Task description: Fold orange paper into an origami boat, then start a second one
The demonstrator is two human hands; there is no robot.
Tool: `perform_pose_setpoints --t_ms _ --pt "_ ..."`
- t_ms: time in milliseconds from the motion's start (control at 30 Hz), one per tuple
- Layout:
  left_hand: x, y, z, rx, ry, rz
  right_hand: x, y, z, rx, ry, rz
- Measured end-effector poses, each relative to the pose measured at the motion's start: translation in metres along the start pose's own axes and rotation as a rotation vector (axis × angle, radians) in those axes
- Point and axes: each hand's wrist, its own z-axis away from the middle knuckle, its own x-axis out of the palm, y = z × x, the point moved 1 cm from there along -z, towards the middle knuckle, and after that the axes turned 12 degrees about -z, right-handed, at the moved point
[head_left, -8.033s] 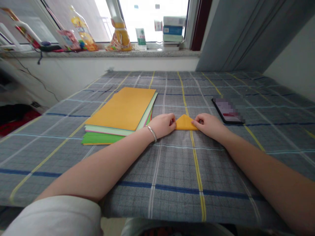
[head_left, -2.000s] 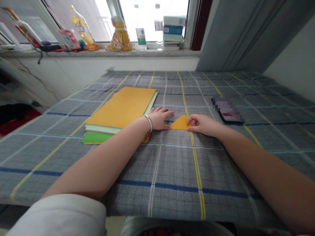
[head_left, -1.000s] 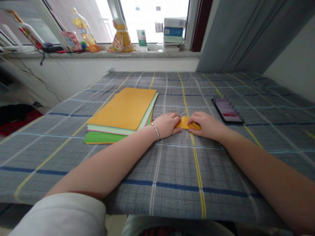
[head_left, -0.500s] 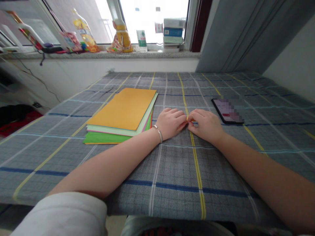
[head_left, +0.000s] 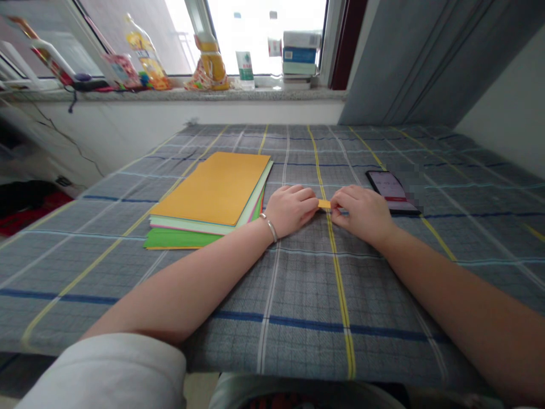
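Coloured paper stack (head_left: 213, 187) toward the left edge of the table (head_left: 304, 284), left hand (head_left: 292, 210) just beside it pinching a folded yellow paper (head_left: 324, 204) between the side edges, most of it seemingly hidden, right hand (head_left: 361, 213) pinching the other end, phone (head_left: 394, 190) just beyond.

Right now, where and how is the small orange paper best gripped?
Likely by its left and right ends, with a light pinch coming from each side: the small orange paper shows only as a narrow strip spanning the gap between the left hand and the right hand, which hide its ends.
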Motion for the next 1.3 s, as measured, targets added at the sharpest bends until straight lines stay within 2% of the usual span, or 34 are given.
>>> perform_pose_setpoints --t_ms 367,767,967,1100,1200,1300 --pt "0.0 -0.008 0.002 -0.058 -0.019 0.007 -0.009 0.022 0.008 0.088 0.042 0.008" --pt "-0.001 -0.007 0.002 -0.09 -0.04 0.021 -0.011 0.025 0.009 0.155 0.043 -0.04" --pt "0.003 -0.008 0.002 -0.139 -0.035 0.058 -0.009 0.028 0.009 0.118 0.126 -0.038" --pt "0.005 -0.01 0.003 -0.168 -0.02 0.073 -0.002 0.036 0.01 0.125 0.171 -0.157" --pt "0.006 -0.01 0.003 -0.159 -0.005 0.072 0.002 0.036 0.008 0.048 0.174 -0.233" --pt "0.006 -0.008 0.001 -0.123 0.014 0.064 0.005 0.027 0.006 -0.033 0.166 -0.207"
